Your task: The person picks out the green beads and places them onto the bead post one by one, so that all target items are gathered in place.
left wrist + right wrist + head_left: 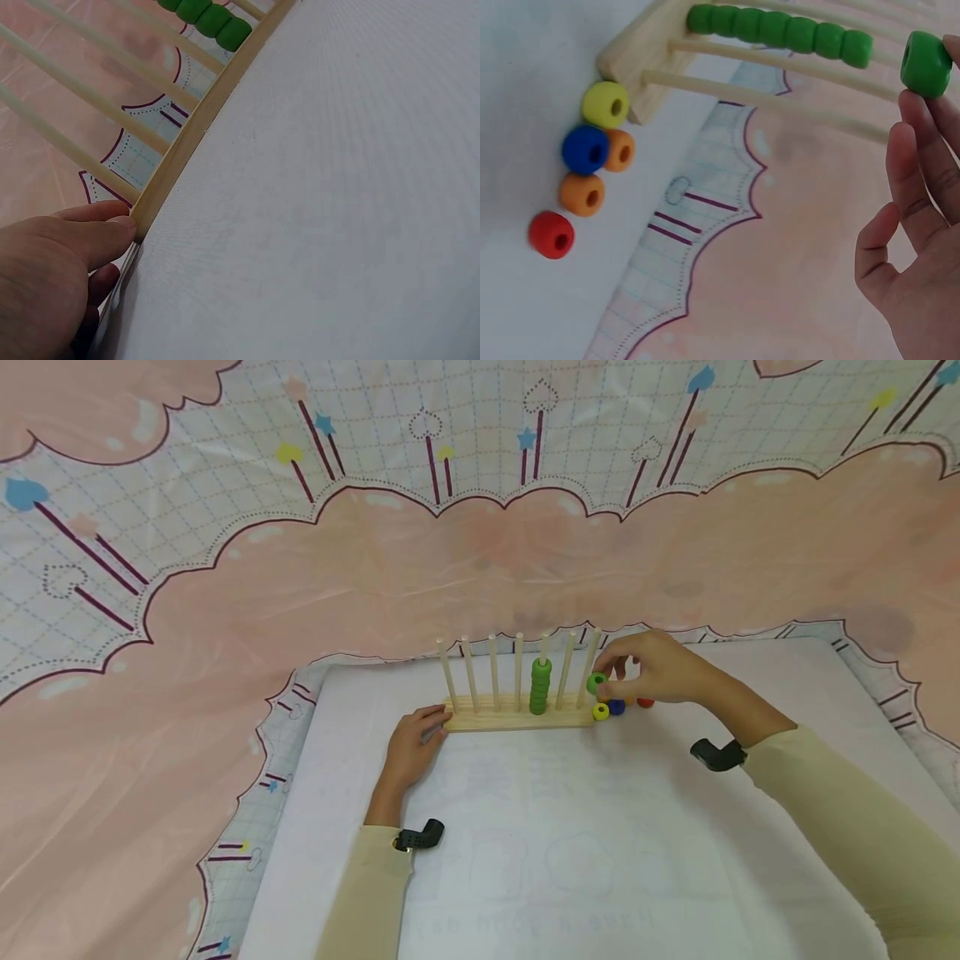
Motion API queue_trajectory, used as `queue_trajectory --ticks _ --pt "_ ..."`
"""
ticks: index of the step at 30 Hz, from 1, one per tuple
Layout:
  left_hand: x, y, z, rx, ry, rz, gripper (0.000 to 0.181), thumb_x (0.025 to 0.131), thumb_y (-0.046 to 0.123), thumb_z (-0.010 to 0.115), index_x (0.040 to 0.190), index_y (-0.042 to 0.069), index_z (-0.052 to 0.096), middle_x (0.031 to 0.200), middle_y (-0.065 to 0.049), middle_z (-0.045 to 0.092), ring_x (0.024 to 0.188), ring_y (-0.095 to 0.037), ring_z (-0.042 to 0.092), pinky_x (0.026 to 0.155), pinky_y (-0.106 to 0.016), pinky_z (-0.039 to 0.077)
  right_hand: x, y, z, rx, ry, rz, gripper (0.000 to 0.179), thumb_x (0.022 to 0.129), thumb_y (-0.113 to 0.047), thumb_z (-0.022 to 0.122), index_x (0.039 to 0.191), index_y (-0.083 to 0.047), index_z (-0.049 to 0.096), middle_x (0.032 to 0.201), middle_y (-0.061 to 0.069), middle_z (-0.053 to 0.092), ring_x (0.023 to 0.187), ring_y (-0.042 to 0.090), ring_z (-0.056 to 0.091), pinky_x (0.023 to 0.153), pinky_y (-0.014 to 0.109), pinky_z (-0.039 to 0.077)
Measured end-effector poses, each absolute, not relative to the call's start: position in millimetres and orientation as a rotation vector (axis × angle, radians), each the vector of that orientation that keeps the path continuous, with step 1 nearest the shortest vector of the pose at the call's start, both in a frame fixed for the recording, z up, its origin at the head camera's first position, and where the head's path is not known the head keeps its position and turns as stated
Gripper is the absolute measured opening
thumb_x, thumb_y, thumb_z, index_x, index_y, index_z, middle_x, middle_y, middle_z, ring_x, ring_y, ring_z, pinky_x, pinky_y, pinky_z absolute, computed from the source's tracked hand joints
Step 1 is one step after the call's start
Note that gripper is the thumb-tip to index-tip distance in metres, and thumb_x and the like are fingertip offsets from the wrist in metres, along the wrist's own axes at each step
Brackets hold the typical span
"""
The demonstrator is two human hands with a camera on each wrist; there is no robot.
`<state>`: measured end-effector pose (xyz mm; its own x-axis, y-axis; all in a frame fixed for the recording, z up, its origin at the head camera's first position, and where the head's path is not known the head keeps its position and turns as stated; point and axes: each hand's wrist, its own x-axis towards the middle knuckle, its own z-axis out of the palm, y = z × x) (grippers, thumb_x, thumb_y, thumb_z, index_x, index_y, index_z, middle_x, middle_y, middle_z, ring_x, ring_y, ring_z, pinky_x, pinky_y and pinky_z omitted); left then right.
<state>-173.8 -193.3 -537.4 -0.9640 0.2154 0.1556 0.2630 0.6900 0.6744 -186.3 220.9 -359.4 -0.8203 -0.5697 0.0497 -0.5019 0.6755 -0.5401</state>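
A wooden bead stand with a row of upright pegs on a flat base (495, 722) stands on the white sheet. My left hand (411, 747) holds the base's left end; in the left wrist view the thumb (112, 238) lies against that end with a finger behind it. On one peg right of the middle sits a stack of several green beads (540, 687). At the rightmost peg, my right hand (660, 668) pinches a single green bead (928, 66) between thumb and fingertips. The bead is beside the pegs' upper part, with its hole visible.
Loose beads lie at the base's right end: a yellow bead (606, 105), a blue bead (585, 150), two orange ones and a red bead (552, 235). Behind the white sheet (555, 835) spreads a pink patterned cloth (480, 560).
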Motion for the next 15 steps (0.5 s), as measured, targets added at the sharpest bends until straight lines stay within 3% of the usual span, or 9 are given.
queue_trajectory --ticks 4,10,15 --pt "-173.4 -193.1 -536.7 -0.390 -2.839 -1.147 0.032 0.102 0.018 0.064 0.132 0.012 0.070 0.147 -0.004 0.060 0.135 -0.031 0.052 0.114 -0.050 0.040 -188.1 217.6 -348.8 -0.934 2.776 -0.834 0.018 0.086 -0.028 0.082 0.102 -0.022 0.077 0.091 -0.012 0.071 0.087 0.012 0.059 0.071 0.032 0.049" --pt "-173.5 -193.3 -536.7 -0.388 -2.841 -1.148 0.032 0.101 0.018 0.064 0.132 0.012 0.069 0.147 -0.004 0.060 0.134 -0.031 0.052 0.114 -0.050 0.041 -190.3 210.8 -331.2 -0.991 2.808 -0.820 0.014 0.086 -0.028 0.081 0.099 -0.023 0.077 0.091 -0.012 0.072 0.086 0.011 0.059 0.079 0.037 0.049" --pt "-173.3 -193.7 -536.7 -0.389 -2.842 -1.150 0.032 0.101 0.018 0.064 0.133 0.013 0.069 0.147 -0.004 0.060 0.134 -0.031 0.052 0.114 -0.050 0.041 -194.1 205.5 -319.8 -0.991 2.827 -0.810 0.013 0.086 -0.027 0.081 0.098 -0.022 0.078 0.088 -0.010 0.071 0.085 0.012 0.059 0.079 0.038 0.049"
